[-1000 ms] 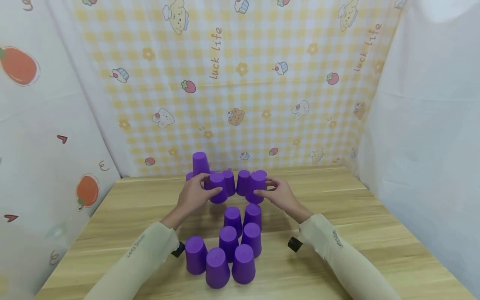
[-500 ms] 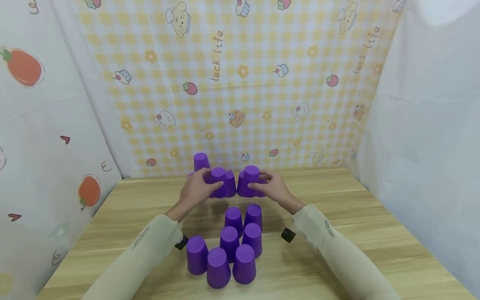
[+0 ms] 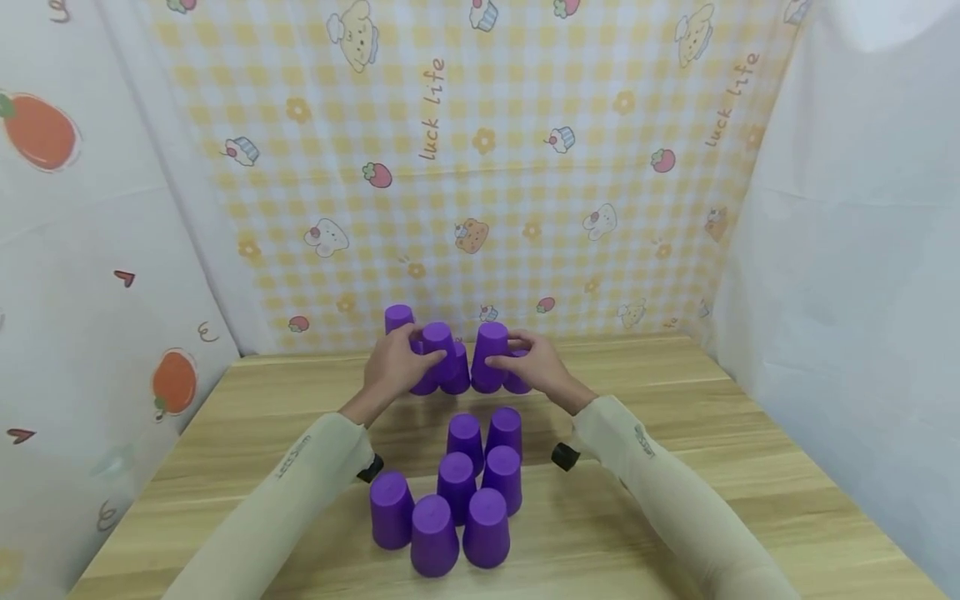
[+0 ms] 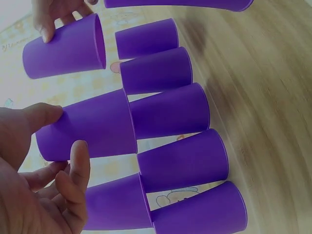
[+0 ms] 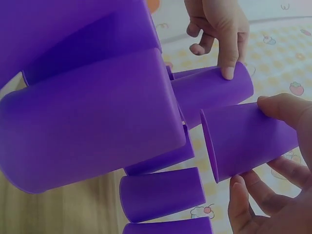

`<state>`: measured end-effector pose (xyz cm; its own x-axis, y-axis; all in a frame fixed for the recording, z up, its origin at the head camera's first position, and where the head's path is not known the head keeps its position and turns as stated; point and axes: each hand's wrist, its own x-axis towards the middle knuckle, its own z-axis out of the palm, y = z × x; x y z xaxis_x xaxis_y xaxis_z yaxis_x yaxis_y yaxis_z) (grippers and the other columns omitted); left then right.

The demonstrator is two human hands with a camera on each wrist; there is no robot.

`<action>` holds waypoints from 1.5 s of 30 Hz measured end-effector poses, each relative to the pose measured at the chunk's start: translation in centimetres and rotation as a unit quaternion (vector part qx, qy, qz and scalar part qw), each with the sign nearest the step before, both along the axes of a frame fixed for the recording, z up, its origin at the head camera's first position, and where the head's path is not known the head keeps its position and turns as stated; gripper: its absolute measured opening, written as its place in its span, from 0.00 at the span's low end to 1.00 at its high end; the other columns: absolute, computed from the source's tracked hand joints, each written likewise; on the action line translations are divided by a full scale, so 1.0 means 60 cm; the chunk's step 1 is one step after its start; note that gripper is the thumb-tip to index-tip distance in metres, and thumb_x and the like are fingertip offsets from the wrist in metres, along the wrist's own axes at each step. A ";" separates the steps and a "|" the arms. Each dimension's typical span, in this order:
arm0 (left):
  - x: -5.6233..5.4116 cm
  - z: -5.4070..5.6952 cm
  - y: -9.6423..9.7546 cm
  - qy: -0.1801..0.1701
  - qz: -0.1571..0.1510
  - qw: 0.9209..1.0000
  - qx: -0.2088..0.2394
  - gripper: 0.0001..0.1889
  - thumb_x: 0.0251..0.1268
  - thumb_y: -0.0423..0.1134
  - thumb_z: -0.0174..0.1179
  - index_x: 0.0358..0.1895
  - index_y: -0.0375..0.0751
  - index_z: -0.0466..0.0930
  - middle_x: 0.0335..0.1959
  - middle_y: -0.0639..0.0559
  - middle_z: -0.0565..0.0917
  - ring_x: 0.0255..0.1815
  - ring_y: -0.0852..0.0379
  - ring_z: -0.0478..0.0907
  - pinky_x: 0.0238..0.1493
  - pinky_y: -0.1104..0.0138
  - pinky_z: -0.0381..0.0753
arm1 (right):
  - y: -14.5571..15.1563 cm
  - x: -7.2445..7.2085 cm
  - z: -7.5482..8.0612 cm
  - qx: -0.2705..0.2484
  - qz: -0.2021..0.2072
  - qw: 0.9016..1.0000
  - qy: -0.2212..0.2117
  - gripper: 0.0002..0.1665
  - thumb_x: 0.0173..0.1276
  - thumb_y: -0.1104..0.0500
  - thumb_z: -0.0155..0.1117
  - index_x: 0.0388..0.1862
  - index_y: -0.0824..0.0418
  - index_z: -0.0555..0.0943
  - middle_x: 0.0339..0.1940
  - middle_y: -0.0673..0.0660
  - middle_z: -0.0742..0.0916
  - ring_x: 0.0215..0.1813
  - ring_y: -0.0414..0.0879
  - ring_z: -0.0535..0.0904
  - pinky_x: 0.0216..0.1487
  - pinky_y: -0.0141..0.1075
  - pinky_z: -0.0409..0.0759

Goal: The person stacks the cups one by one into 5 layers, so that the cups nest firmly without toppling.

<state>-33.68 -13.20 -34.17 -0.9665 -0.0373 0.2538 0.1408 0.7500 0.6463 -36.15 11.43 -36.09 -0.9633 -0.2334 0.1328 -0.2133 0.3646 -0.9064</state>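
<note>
My left hand (image 3: 393, 368) grips an upside-down purple cup (image 3: 438, 343) between thumb and fingers. In the left wrist view this cup (image 4: 92, 126) sits above a back row of upside-down cups (image 4: 185, 158), its rim at their tops, beside another second-level cup (image 4: 117, 202). My right hand (image 3: 542, 367) pinches another upside-down cup (image 3: 491, 346) by its sides. In the left wrist view that cup (image 4: 63, 48) hangs a little apart from the row, its rim higher than the row's tops. The right hand's fingers (image 5: 287, 107) lie near the closed end in the right wrist view.
Nearer the person stands a group of several upside-down purple cups (image 3: 457, 483) on the wooden table (image 3: 637, 517). A yellow checked cloth (image 3: 525, 183) hangs behind the back row, and white cloths (image 3: 840, 250) hang at the sides.
Both hands have lifted their cups and moved them to the back row. The right hand has moved left with its cup. The front cups have not moved.
</note>
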 end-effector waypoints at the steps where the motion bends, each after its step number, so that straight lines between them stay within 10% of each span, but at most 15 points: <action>1: -0.002 0.000 0.000 -0.002 0.001 1.000 -0.002 0.33 0.58 0.53 0.69 0.65 0.43 0.75 0.62 0.43 0.80 0.58 0.42 0.78 0.52 0.49 0.79 | -0.002 -0.003 0.000 0.000 0.000 1.000 0.003 0.36 0.56 0.50 0.78 0.63 0.57 0.78 0.57 0.61 0.85 0.58 0.57 0.81 0.60 0.52 0.78; 17: -0.035 0.004 0.009 0.000 0.022 1.000 -0.022 0.30 0.60 0.54 0.68 0.63 0.46 0.77 0.57 0.45 0.83 0.51 0.43 0.82 0.39 0.53 0.80 | -0.021 -0.043 0.014 0.027 -0.007 0.999 0.015 0.35 0.58 0.51 0.77 0.63 0.57 0.78 0.55 0.60 0.85 0.59 0.57 0.80 0.57 0.50 0.79; 45: -0.058 0.009 0.017 0.008 0.033 0.999 -0.037 0.30 0.62 0.52 0.68 0.65 0.45 0.74 0.59 0.47 0.82 0.56 0.42 0.80 0.48 0.46 0.81 | -0.047 -0.082 0.015 0.053 -0.019 0.998 0.021 0.34 0.60 0.53 0.76 0.63 0.63 0.77 0.57 0.65 0.84 0.54 0.58 0.83 0.50 0.46 0.84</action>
